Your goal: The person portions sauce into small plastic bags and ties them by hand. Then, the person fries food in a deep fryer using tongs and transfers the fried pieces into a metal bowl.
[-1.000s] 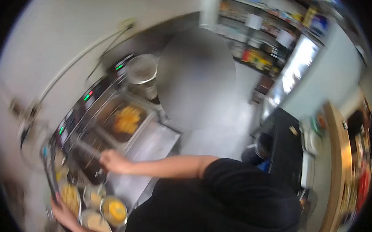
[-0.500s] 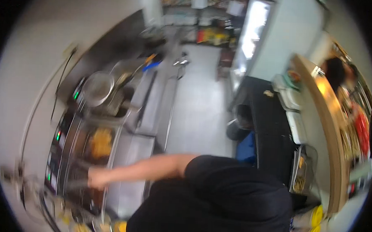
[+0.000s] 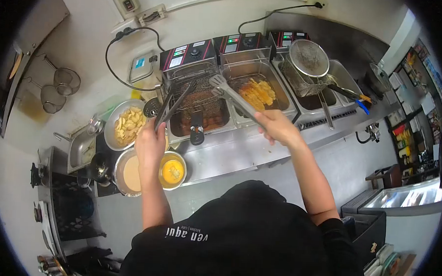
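Note:
Black tongs [image 3: 173, 104] are in my left hand [image 3: 151, 141], their tips over the wire basket [image 3: 195, 95] of the left fryer. My right hand [image 3: 276, 126] grips metal tongs [image 3: 235, 95], which reach over the edge of the middle fryer. Golden fried food [image 3: 257, 93] floats in that fryer's oil. Brown pieces [image 3: 214, 120] lie in the left fryer's oil, below the basket. Beside my left hand are a bowl of pale cut pieces [image 3: 130, 125], a bowl of beige batter [image 3: 130, 176] and a bowl of yellow liquid [image 3: 172, 171].
A round strainer [image 3: 309, 58] and another basket rest over the right fryer [image 3: 311, 101]. Two small strainers [image 3: 67, 81] hang on the left wall. A steel sink [image 3: 82, 149] stands at the left. The steel counter edge [image 3: 219, 173] runs before me.
The view has swung left towards the fryers. Both hands now show clearly in front of me, each with tongs; my left hand was out of view half a second ago.

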A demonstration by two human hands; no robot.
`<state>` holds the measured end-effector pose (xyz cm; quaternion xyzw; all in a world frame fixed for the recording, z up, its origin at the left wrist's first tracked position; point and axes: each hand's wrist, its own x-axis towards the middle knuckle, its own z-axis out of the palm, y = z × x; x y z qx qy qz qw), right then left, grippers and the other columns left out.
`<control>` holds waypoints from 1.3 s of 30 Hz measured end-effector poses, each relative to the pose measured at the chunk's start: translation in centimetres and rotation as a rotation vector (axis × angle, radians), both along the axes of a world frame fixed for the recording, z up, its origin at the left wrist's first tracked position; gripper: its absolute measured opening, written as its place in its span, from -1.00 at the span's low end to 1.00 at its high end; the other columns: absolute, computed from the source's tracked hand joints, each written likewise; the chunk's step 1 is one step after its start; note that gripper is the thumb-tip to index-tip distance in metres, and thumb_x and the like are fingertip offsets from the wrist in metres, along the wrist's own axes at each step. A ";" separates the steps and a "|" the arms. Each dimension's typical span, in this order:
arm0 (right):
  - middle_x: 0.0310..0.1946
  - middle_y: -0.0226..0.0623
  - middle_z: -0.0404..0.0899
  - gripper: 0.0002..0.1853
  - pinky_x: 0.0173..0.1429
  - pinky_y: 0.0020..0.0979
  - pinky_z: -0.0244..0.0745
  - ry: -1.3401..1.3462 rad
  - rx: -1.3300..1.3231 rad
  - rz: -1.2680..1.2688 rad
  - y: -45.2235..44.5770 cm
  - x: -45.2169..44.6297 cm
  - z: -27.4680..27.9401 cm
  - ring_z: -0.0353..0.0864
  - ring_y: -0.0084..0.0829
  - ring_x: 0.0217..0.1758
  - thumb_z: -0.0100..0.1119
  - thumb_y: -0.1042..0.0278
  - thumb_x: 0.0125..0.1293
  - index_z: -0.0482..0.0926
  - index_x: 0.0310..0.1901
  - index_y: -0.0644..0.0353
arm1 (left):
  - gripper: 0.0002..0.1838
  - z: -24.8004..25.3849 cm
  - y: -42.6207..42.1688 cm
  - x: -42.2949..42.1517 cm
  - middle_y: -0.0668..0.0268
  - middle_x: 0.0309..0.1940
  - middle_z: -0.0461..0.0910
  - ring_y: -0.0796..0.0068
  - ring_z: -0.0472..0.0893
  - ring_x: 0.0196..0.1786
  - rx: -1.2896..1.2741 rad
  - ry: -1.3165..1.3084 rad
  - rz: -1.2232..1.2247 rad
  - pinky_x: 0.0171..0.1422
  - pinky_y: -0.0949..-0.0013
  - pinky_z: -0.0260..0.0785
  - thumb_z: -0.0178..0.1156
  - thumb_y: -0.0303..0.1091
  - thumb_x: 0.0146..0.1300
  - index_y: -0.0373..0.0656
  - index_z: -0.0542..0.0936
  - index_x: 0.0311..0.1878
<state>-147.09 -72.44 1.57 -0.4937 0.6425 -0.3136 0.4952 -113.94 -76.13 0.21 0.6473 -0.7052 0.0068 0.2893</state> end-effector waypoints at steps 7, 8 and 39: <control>-0.66 -0.39 0.45 -0.48 -0.67 -0.47 0.27 0.216 -0.006 -0.193 4.0 -8.6 0.6 0.39 -0.58 -0.71 0.28 -0.14 0.19 0.58 -0.27 0.29 | -0.60 -0.2 0.0 -0.8 -0.07 -0.30 0.64 -0.03 0.64 -0.21 -0.053 -0.080 0.007 -0.13 0.10 0.45 0.17 -0.18 0.29 -0.32 0.58 0.04; -0.63 -0.33 0.50 -0.49 -0.60 -0.43 0.34 0.338 -0.191 -0.261 4.3 -11.3 -1.0 0.44 -0.53 -0.67 0.29 -0.13 0.18 0.58 -0.26 0.30 | -0.60 -0.3 0.0 -1.0 -0.09 -0.28 0.64 -0.03 0.64 -0.20 -0.051 -0.063 0.004 -0.13 0.10 0.46 0.17 -0.18 0.29 -0.31 0.58 0.04; -0.39 -0.15 0.61 -0.73 -0.62 -0.59 0.19 -0.215 -0.358 -0.625 6.3 -43.1 -3.4 0.53 -0.62 -0.48 0.18 0.51 0.19 0.31 -0.14 0.14 | -0.66 2.1 2.0 -16.5 0.44 -0.40 0.51 0.86 0.24 -0.56 0.077 0.693 -0.258 -0.53 0.67 0.05 0.00 -0.28 0.46 -0.24 0.44 0.19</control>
